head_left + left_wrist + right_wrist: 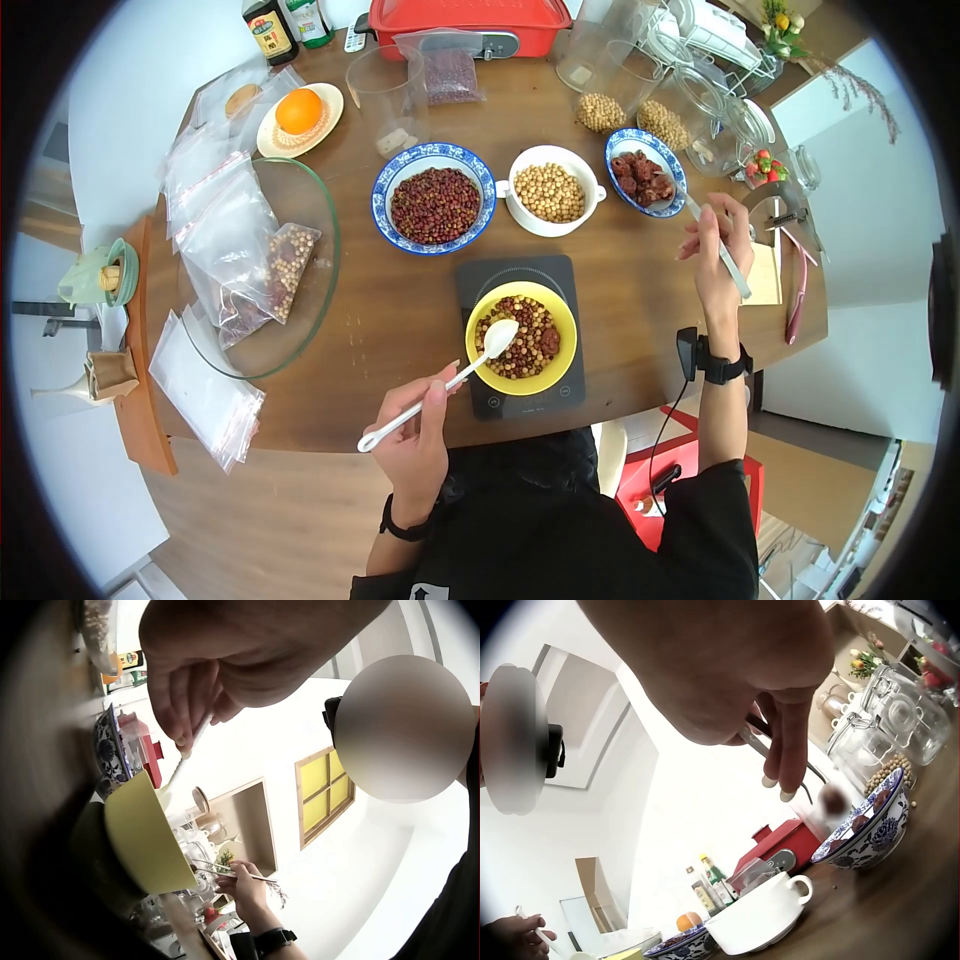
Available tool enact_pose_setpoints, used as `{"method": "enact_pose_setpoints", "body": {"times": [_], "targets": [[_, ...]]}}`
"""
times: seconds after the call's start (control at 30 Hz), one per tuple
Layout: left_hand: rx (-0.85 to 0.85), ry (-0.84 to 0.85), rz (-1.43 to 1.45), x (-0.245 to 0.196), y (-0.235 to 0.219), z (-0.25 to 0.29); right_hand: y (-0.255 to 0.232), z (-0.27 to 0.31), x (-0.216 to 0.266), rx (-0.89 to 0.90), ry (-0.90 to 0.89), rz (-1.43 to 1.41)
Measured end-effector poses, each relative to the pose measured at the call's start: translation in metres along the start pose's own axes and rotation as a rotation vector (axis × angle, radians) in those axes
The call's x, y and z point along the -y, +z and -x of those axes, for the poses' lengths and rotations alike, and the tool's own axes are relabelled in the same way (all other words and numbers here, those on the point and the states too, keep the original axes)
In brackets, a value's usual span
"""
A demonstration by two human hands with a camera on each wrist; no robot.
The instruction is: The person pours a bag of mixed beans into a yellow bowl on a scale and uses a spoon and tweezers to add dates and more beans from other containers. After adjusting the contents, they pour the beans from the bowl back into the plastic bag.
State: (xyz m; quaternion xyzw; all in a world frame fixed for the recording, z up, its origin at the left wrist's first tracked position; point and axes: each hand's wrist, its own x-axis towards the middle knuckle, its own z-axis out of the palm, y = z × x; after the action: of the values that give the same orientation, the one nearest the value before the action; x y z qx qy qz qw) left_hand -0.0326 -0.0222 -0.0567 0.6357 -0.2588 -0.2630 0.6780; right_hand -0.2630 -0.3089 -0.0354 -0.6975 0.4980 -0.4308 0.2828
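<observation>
My left hand (415, 440) pinches the handle of a white spoon (497, 340), whose bowl rests over a yellow bowl (570, 345) of mixed beans with one dark red dried fruit. The yellow bowl stands on a black scale (560, 400). My right hand (725, 250) holds metal tongs (733, 272) at the blue-and-white bowl of dried red fruit (645, 208). In the right wrist view a dark red fruit (832, 800) is at the tongs' tips, above that bowl.
A blue-rimmed bowl of red beans (380, 215) and a white two-handled bowl of pale beans (540, 228) stand behind the scale. Glass jars (610, 85) are at the back right. A large glass bowl (335, 245) with plastic bags (230, 235) is at the left, near an orange (299, 111).
</observation>
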Motion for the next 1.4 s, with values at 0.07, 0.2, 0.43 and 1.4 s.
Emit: {"method": "enact_pose_setpoints", "body": {"times": [0.07, 0.2, 0.43, 1.4], "targets": [[0.035, 0.031, -0.069, 0.002, -0.004, 0.001, -0.004, 0.002, -0.006, -0.089, -0.093, 0.091], [0.062, 0.02, -0.059, 0.005, -0.004, 0.003, -0.007, -0.002, -0.013, -0.068, -0.074, 0.049], [0.108, 0.061, -0.112, 0.006, -0.006, 0.001, -0.008, -0.004, -0.02, -0.056, 0.083, -0.1], [0.127, 0.091, -0.178, 0.002, -0.007, 0.002, -0.005, -0.011, -0.006, 0.31, -0.046, 0.054]]}}
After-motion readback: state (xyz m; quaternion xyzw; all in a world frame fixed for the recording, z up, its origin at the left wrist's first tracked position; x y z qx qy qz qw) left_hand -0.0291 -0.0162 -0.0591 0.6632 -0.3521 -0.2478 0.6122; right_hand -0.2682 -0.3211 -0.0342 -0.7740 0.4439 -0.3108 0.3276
